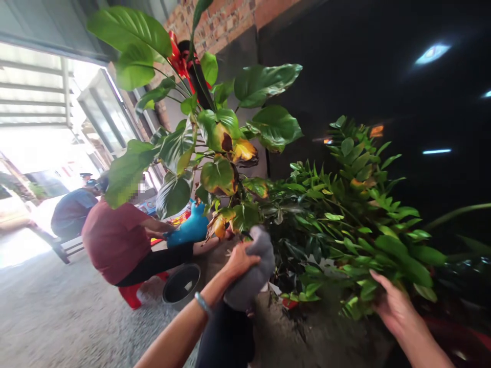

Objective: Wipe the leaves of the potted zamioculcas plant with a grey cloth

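My left hand [240, 260] is closed on a grey cloth [253, 271], which it holds up against the lower leaves of a tall large-leaved plant [215, 133]. Some of that plant's leaves are yellowed and brown. My right hand [395, 306] reaches into the low bushy plant [345, 214] on the right, its fingers partly hidden among the small green leaves. A bracelet sits on my left wrist.
Another person in a maroon shirt [115, 240] sits low at the left beside a grey basin [182, 283] and a blue object [190, 230]. A second person [71, 209] is farther back. A brick wall [226, 20] and a dark panel [383, 76] stand behind the plants.
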The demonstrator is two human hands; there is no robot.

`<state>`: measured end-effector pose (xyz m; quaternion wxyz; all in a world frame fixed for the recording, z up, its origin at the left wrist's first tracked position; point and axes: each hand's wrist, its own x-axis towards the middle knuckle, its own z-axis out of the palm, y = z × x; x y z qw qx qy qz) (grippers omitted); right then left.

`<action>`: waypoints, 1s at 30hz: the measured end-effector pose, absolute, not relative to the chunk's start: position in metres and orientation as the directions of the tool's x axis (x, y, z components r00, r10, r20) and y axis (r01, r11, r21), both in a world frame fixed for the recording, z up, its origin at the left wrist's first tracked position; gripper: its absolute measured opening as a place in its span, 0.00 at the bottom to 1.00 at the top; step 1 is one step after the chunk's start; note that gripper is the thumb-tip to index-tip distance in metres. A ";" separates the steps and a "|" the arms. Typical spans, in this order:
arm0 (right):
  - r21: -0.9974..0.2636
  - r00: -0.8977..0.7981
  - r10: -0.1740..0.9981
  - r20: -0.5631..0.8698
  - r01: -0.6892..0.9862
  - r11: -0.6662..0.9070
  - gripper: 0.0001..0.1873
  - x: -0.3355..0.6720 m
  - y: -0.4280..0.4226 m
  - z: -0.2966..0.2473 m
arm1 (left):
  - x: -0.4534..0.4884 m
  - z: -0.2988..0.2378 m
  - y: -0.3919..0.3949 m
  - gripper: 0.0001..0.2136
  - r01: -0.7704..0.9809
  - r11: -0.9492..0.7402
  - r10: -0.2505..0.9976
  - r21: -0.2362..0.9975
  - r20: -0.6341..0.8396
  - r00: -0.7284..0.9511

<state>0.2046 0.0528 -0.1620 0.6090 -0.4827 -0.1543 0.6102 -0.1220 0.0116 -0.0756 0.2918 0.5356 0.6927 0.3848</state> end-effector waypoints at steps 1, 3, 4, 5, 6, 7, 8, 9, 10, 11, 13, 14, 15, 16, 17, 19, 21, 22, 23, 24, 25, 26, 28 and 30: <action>-0.771 0.212 0.876 -0.432 -0.591 -0.237 0.19 0.205 0.052 -0.162 | -0.121 -0.086 0.000 0.13 0.508 0.148 0.981 0.848 -0.060 -0.186; -0.751 0.215 0.841 -0.497 -0.591 -0.293 0.18 0.208 0.051 -0.161 | -0.124 -0.090 -0.019 0.14 0.457 0.154 0.986 0.876 -0.108 -0.125; -0.749 0.208 0.840 -0.500 -0.590 -0.300 0.18 0.209 0.051 -0.161 | -0.127 -0.084 -0.025 0.15 0.426 0.139 0.986 0.894 -0.085 -0.144; -0.750 0.202 0.844 -0.497 -0.590 -0.301 0.18 0.210 0.050 -0.161 | -0.131 -0.073 -0.027 0.17 0.400 0.109 0.981 0.910 -0.032 -0.193; -0.751 0.197 0.849 -0.491 -0.589 -0.298 0.18 0.210 0.050 -0.161 | -0.134 -0.059 -0.025 0.18 0.385 0.066 0.964 0.921 0.041 -0.263; -0.754 0.196 0.854 -0.481 -0.589 -0.290 0.18 0.210 0.051 -0.160 | -0.138 -0.045 -0.020 0.20 0.390 0.010 0.934 0.921 0.130 -0.332; -0.759 0.199 0.859 -0.471 -0.588 -0.280 0.18 0.209 0.051 -0.160 | -0.140 -0.032 -0.011 0.21 0.400 -0.051 0.893 0.915 0.221 -0.391; -0.764 0.207 0.862 -0.462 -0.586 -0.269 0.18 0.208 0.052 -0.159 | -0.140 -0.022 -0.002 0.22 0.395 -0.103 0.856 0.913 0.284 -0.433; -0.769 0.218 0.863 -0.456 -0.585 -0.258 0.18 0.205 0.053 -0.159 | -0.138 -0.017 0.008 0.23 0.380 -0.142 0.828 0.914 0.320 -0.460; -0.771 0.230 0.861 -0.453 -0.586 -0.250 0.18 0.203 0.053 -0.158 | -0.134 -0.018 0.016 0.23 0.352 -0.155 0.821 0.923 0.319 -0.474; -0.771 0.249 0.853 -0.458 -0.589 -0.242 0.18 0.199 0.053 -0.156 | -0.120 -0.033 0.022 0.20 0.297 -0.089 0.871 0.951 0.219 -0.439; -0.770 0.252 0.850 -0.463 -0.589 -0.245 0.19 0.197 0.053 -0.155 | -0.111 -0.045 0.020 0.17 0.284 -0.018 0.913 0.959 0.132 -0.387; -0.769 0.249 0.848 -0.468 -0.588 -0.251 0.20 0.196 0.052 -0.154 | -0.103 -0.058 0.015 0.15 0.296 0.061 0.952 0.953 0.033 -0.303; -0.766 0.245 0.846 -0.473 -0.588 -0.258 0.20 0.196 0.052 -0.153 | -0.095 -0.069 0.006 0.13 0.314 0.111 0.976 0.943 -0.044 -0.212; -0.762 0.239 0.844 -0.479 -0.590 -0.266 0.21 0.197 0.051 -0.152 | -0.090 -0.078 -0.004 0.13 0.322 0.153 0.988 0.934 -0.137 -0.071; -0.747 0.219 0.838 -0.499 -0.599 -0.289 0.20 0.200 0.049 -0.150 | -0.084 -0.080 -0.021 0.14 0.309 0.187 0.962 0.933 -0.237 0.134; -0.732 0.201 0.834 -0.514 -0.611 -0.303 0.19 0.202 0.048 -0.148 | -0.085 -0.063 -0.027 0.18 0.279 0.134 0.958 0.951 -0.196 0.208; -0.728 0.197 0.835 -0.513 -0.615 -0.303 0.19 0.203 0.047 -0.147 | -0.087 -0.051 -0.024 0.19 0.257 0.084 0.973 0.963 -0.134 0.186; -0.729 0.198 0.839 -0.508 -0.618 -0.295 0.19 0.203 0.047 -0.145 | -0.088 -0.040 -0.016 0.21 0.233 0.023 0.989 0.972 -0.055 0.134; -0.730 0.205 0.840 -0.501 -0.621 -0.284 0.19 0.202 0.046 -0.144 | -0.089 -0.029 -0.006 0.22 0.214 -0.039 0.998 0.976 0.027 0.060; -0.733 0.217 0.841 -0.496 -0.624 -0.271 0.20 0.201 0.046 -0.143 | -0.089 -0.023 0.006 0.23 0.202 -0.099 0.994 0.974 0.105 -0.024; -0.735 0.232 0.841 -0.489 -0.629 -0.253 0.20 0.199 0.046 -0.142 | -0.088 -0.020 0.018 0.24 0.201 -0.152 0.979 0.968 0.176 -0.108; -0.735 0.256 0.839 -0.480 -0.639 -0.226 0.20 0.196 0.047 -0.143 | -0.083 -0.027 0.035 0.23 0.232 -0.207 0.942 0.951 0.257 -0.215; -0.732 0.251 0.840 -0.482 -0.643 -0.228 0.19 0.196 0.048 -0.146 | -0.074 -0.046 0.039 0.22 0.280 -0.177 0.959 0.944 0.229 -0.168</action>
